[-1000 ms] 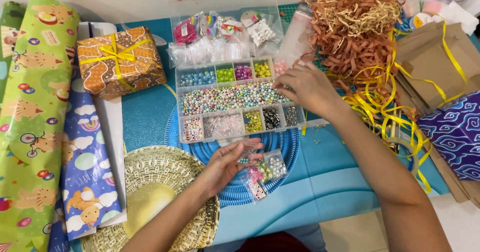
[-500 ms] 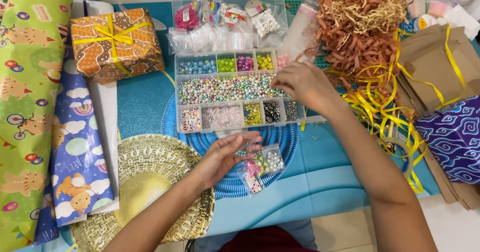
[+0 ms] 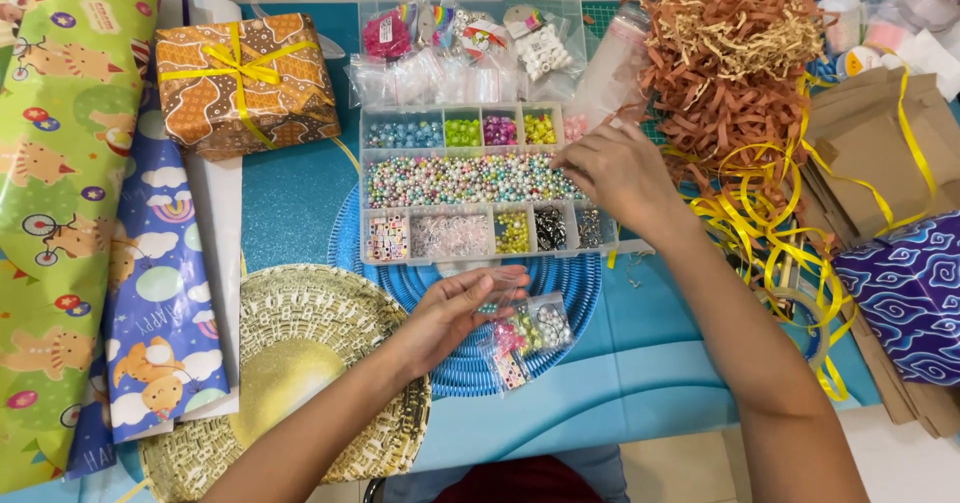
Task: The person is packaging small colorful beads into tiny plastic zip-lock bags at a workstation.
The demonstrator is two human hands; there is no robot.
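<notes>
Left hand [image 3: 455, 318] pinching a small clear bag [image 3: 497, 293] above the blue mat [image 3: 575, 293]. Right hand [image 3: 615, 173] over the bead box [image 3: 480, 198], fingers pressed together among pastel beads [image 3: 460, 178]. Bag holding few beads; filling seemingly barely begun.

The bead box [image 3: 480, 195] is see-through, and its long middle row is full of pink, blue, white and silver beads. The small top parts have blue, bright green, purple and yellow beads. The round mat [image 3: 480, 348] under it is blue with ring lines. The gift box [image 3: 245, 83] is orange and brown with white wavy shapes, tied with a yellow ribbon [image 3: 240, 68]. One wrapping paper [image 3: 55, 213] is green with bikes and little brown figures. The other paper [image 3: 165, 293] is blue with clouds, rainbows and orange animals. The paper plate [image 3: 300, 373] is gold with a white patterned rim. The paper shreds [image 3: 730, 53] are brown and tan. The curly ribbon [image 3: 770, 213] is yellow.
</notes>
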